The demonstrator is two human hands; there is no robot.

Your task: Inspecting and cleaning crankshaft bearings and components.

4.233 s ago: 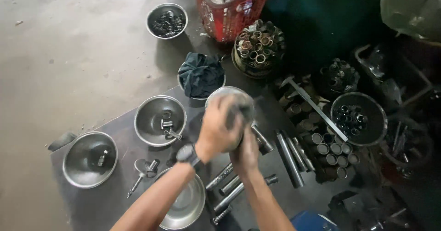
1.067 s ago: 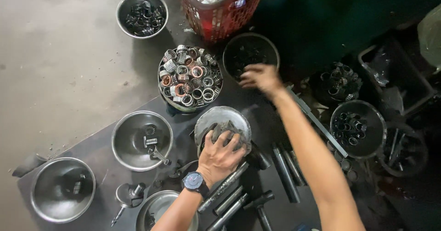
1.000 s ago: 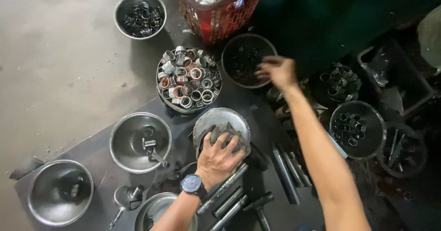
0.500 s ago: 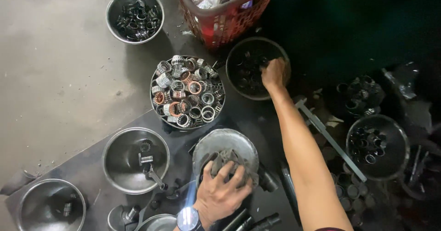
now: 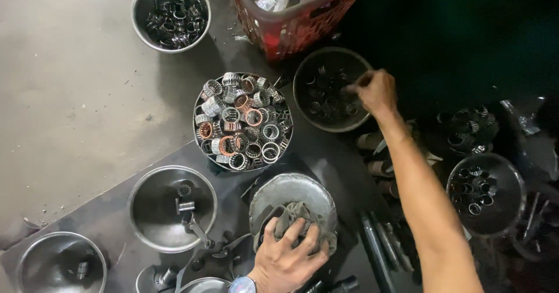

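My left hand (image 5: 288,257) presses down on a grey rag (image 5: 300,216) that lies in a round metal bowl (image 5: 288,191) near the bottom middle. A wristwatch sits on that wrist. My right hand (image 5: 375,92) reaches up and across over the rim of a dark bowl (image 5: 326,89) that holds several small dark ring-shaped parts. Its fingers are pinched together; whether they hold a part I cannot tell.
A bowl (image 5: 241,121) full of silver and copper-coloured bearing rings stands left of the dark bowl. A red plastic basket (image 5: 291,19) is at the top. More steel bowls (image 5: 172,208) with parts, a far bowl (image 5: 169,13), and metal rods (image 5: 378,252) lie around.
My right hand has gone from working at the rag bowl to reaching out to the dark bowl at the upper right. The left hand has stayed pressed on the rag.
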